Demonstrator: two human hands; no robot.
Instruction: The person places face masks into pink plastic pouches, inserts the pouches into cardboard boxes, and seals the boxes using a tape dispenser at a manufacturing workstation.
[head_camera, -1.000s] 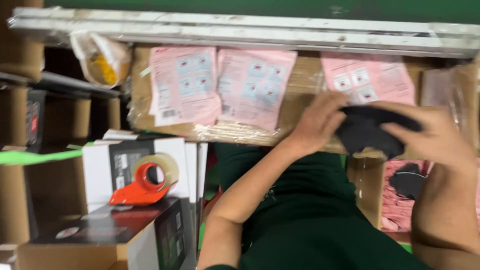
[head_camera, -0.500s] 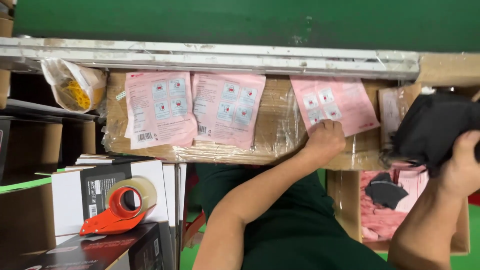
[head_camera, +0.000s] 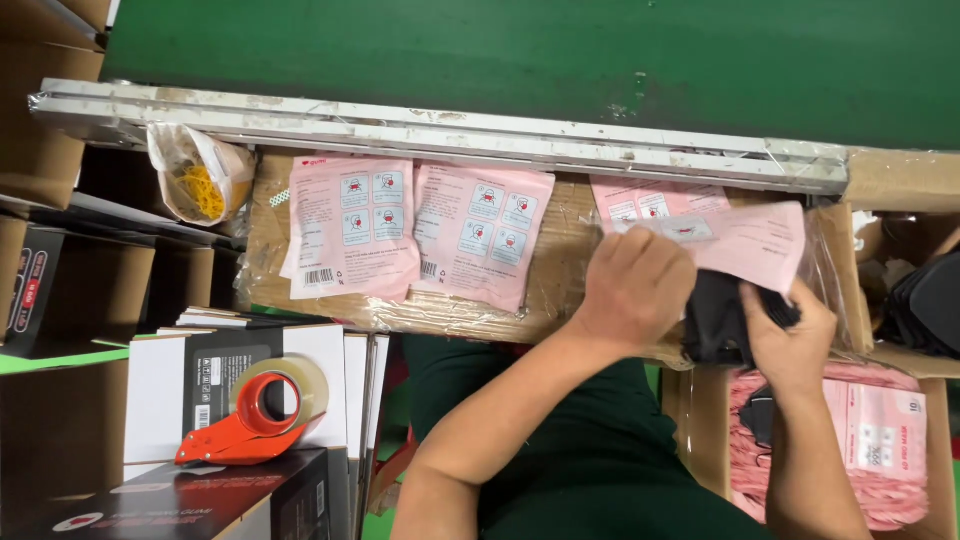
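My left hand grips a pink flat pouch and holds it just above the cardboard work surface. My right hand clasps a stack of black fabric pieces pressed against the pouch's lower edge, right beside my left hand. Whether the stack has entered the pouch is hidden by my fingers. Two more pink pouches lie flat on the cardboard to the left, and a third lies partly under the held one.
A metal rail and a green belt run along the far side. A red tape dispenser sits on boxes lower left. A bag of yellow rubber bands hangs left. A carton of pink pouches stands lower right, black pieces above it.
My right hand has carried the black stack from the far right back toward the middle. My left hand has picked a pink pouch up off the cardboard and meets it.
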